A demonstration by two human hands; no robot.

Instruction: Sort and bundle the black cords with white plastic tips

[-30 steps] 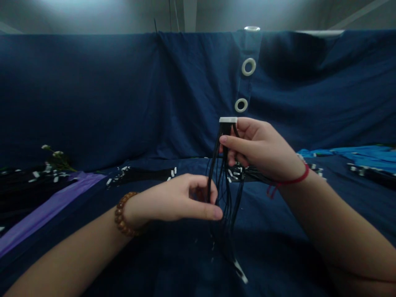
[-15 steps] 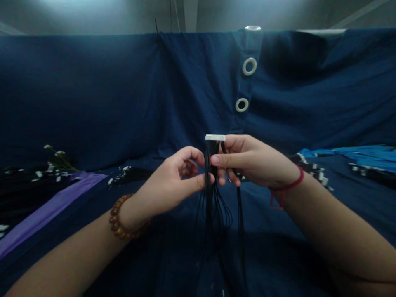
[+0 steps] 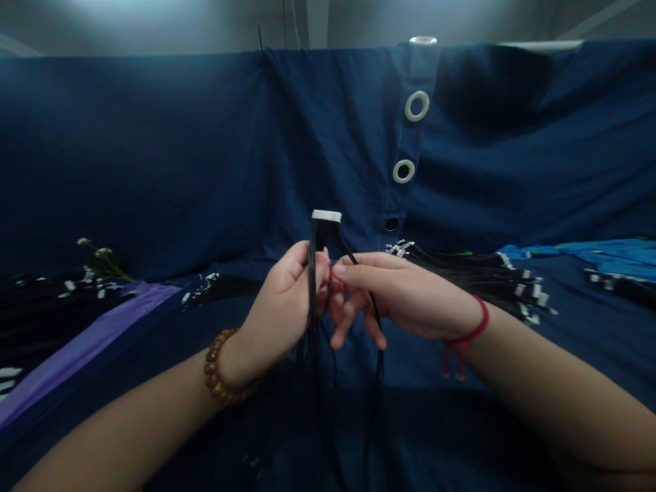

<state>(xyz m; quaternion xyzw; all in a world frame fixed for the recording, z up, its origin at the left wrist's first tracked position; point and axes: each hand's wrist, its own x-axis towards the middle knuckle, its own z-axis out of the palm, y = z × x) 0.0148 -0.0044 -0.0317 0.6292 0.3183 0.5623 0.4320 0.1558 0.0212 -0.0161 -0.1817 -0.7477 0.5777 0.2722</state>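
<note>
A white connector (image 3: 326,216) sits atop a bundle of thin black wires (image 3: 313,342), upright in front of the blue cloth. My left hand (image 3: 294,294), with a beaded bracelet, is closed round the bundle below the connector. My right hand (image 3: 369,290), with a red cord at the wrist, has thumb and forefinger pinched beside my left fingertips; its other fingers are spread. A black strand slants from the connector's right end past my right fingers and hangs down. Whatever is between my right fingertips is too small to make out.
Bundles of black wires with white connectors lie right (image 3: 471,273), left (image 3: 46,301) and centre-left (image 3: 225,288). Purple cloth (image 3: 102,342) and small white flowers (image 3: 103,253) are at left, blue material (image 3: 605,260) at right. Blue cloth with ringed holes (image 3: 417,106) hangs behind.
The connector has shifted left and slightly up. My left hand has closed on the wires. My right hand has moved down and left, away from the connector, now pinching lower.
</note>
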